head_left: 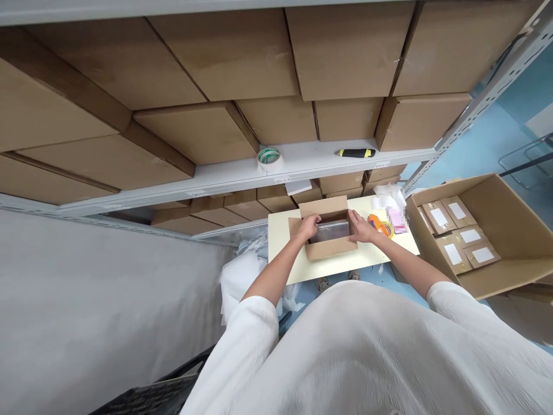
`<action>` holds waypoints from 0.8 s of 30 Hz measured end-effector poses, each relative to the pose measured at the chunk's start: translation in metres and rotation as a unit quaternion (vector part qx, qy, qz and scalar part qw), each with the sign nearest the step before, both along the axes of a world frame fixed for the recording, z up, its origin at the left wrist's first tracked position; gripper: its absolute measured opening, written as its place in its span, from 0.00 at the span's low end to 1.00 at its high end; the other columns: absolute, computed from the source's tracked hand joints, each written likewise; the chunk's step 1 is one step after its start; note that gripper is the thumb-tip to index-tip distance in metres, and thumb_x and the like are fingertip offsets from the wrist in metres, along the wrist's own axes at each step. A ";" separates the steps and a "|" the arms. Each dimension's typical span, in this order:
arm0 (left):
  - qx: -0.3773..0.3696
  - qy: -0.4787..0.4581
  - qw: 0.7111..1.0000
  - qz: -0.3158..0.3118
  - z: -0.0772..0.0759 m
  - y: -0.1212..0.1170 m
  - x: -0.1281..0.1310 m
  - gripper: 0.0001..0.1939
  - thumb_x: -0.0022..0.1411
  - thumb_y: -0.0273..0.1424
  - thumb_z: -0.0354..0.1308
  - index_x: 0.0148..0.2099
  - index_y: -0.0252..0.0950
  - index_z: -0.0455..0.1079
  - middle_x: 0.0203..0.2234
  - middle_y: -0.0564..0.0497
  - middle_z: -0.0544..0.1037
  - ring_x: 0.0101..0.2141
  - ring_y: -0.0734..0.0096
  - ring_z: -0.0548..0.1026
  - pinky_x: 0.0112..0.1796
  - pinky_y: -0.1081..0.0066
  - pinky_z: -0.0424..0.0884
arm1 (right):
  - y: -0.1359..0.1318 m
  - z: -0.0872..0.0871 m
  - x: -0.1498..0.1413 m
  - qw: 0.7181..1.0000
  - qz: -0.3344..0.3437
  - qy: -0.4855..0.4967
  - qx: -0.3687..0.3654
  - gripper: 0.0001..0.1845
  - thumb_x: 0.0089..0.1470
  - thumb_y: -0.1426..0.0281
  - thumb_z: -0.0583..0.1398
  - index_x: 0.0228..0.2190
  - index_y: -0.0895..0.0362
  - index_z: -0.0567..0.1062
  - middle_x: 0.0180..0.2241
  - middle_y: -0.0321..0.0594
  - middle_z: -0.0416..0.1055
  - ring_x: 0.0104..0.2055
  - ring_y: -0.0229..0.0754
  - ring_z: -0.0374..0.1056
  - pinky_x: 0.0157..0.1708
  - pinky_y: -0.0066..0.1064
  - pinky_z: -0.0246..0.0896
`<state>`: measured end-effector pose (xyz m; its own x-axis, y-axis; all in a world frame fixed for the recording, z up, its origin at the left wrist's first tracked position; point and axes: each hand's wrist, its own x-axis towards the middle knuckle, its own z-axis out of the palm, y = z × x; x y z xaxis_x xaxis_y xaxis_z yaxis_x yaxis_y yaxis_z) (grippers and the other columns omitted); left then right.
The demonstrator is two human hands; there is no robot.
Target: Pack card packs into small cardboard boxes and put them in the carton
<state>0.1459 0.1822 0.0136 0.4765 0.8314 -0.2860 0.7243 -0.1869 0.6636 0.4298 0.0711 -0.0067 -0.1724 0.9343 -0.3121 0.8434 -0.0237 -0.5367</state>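
Note:
An open cardboard box (332, 249) sits on the pale yellow tabletop (283, 253), its flaps folded outward. Inside lies a flat, grey, shiny item (332, 230) that looks wrapped in clear plastic; its kind cannot be made out. My left hand (308, 227) grips the left side of the box, its fingers curled over the edge. On the opposite side, my right hand (361, 227) holds the right wall and flap, fingers at the back corner and thumb toward the front. An orange tape dispenser (377, 223) lies just right of my right hand.
A large open carton (514, 213) at the right holds several small labelled boxes (453, 253). The shelf edge carries a tape roll (268, 157) and a utility knife (356, 153), below stacked cartons (345, 52). White wrapping material (242, 282) heaps left of the table.

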 end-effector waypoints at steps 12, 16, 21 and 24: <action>0.129 -0.043 0.965 0.225 0.022 -0.026 -0.076 0.23 0.67 0.26 0.56 0.63 0.41 0.72 0.65 0.42 0.74 0.64 0.51 0.72 0.65 0.54 0.68 | -0.005 0.011 0.021 0.982 -0.188 0.022 -0.005 0.58 0.64 0.45 0.60 0.80 0.54 0.42 0.80 0.57 0.45 0.80 0.63 0.49 0.74 0.58 0.53; 0.015 -0.113 0.940 0.323 0.006 -0.038 -0.090 0.26 0.69 0.30 0.57 0.67 0.40 0.66 0.58 0.42 0.79 0.54 0.60 0.80 0.56 0.62 0.75 | 0.002 0.014 0.019 0.943 -0.299 0.142 -0.024 0.49 0.70 0.46 0.50 0.80 0.53 0.42 0.72 0.54 0.66 0.68 0.56 0.69 0.66 0.50 0.68; -0.049 -0.171 0.962 0.207 -0.005 -0.062 -0.092 0.35 0.65 0.25 0.53 0.73 0.42 0.60 0.58 0.42 0.82 0.55 0.63 0.81 0.56 0.61 0.76 | 0.008 0.023 -0.001 0.908 -0.325 0.262 0.026 0.43 0.70 0.45 0.48 0.78 0.48 0.53 0.63 0.49 0.75 0.58 0.52 0.77 0.57 0.47 0.77; -0.022 -0.138 0.988 0.065 -0.006 -0.076 -0.097 0.47 0.57 0.19 0.54 0.78 0.43 0.57 0.67 0.41 0.76 0.65 0.59 0.76 0.63 0.55 0.72 | 0.010 0.026 -0.014 0.913 -0.280 0.297 -0.004 0.39 0.72 0.44 0.46 0.73 0.49 0.64 0.62 0.49 0.76 0.55 0.52 0.78 0.55 0.47 0.78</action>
